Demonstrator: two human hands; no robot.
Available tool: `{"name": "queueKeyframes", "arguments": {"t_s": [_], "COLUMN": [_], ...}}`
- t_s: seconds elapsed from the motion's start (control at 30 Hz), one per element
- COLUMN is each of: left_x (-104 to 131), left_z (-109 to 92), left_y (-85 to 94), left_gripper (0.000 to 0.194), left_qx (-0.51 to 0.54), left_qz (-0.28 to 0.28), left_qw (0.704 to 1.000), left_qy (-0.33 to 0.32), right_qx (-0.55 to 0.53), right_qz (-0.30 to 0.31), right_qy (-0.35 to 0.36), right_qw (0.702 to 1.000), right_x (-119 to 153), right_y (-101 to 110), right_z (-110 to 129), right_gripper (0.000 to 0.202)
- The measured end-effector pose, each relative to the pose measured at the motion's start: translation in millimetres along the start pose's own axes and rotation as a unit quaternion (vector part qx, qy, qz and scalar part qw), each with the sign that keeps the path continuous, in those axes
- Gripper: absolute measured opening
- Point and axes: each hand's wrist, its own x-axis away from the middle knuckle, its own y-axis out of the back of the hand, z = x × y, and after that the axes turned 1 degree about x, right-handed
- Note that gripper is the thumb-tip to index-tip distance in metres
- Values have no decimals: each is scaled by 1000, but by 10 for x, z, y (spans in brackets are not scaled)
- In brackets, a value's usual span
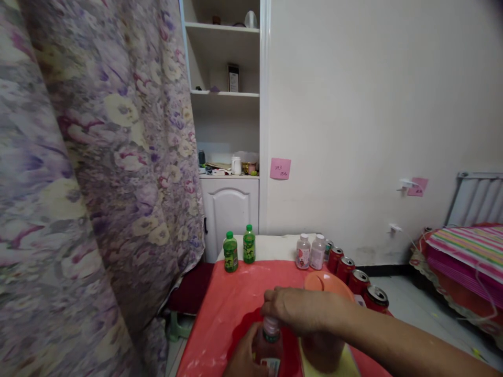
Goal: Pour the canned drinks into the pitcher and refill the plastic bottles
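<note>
A: Nearest item?
B: Small clear bottle [269,348], upright at the near edge of the red table [236,303]. Left hand [243,358] wrapped round its body; right hand [301,310] closed over the cap.

A: Handling?
B: Likely light, thin plastic, smooth; body gives if squeezed. Best held low on the body, cap pinched from above.

A: Further back?
B: Orange bowl [328,285], row of red cans [356,277]; then two pale bottles [310,252] and two green bottles [239,250] at the far edge.
</note>
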Motion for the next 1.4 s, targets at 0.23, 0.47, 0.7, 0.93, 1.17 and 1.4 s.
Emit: {"name": "queueKeyframes", "arguments": {"t_s": [0.23, 0.47, 0.7, 0.93, 1.17, 1.4], "left_x": [50, 24, 31, 35, 60, 42], "left_z": [-159, -124, -116, -165, -222, -72], "left_y": [-88, -89, -58, -89, -86, -35], "left_gripper": [61, 65, 69, 65, 65, 66], "left_qx": [-1, 8, -11, 5, -20, -38], "left_qz": [-20, -12, -18, -12, -21, -20], "left_qw": [1000, 1000, 1000, 1000, 999, 999], "left_qy": [24, 15, 16, 17, 21, 22], "right_qx": [-23, -28, -43, -36, -65, -55], "right_qz": [24, 25, 39, 41, 25, -1], "right_qy": [-72, -119, -48, -109, -46, -129], "right_qw": [997, 992, 997, 993, 997, 990], "right_x": [-54, -65, -15, -39, 18, -41], "right_y": [43, 73, 56, 95, 44, -22], "right_z": [66, 91, 9, 49, 44, 114], "right_gripper": [37, 61, 30, 48, 21, 39]}}
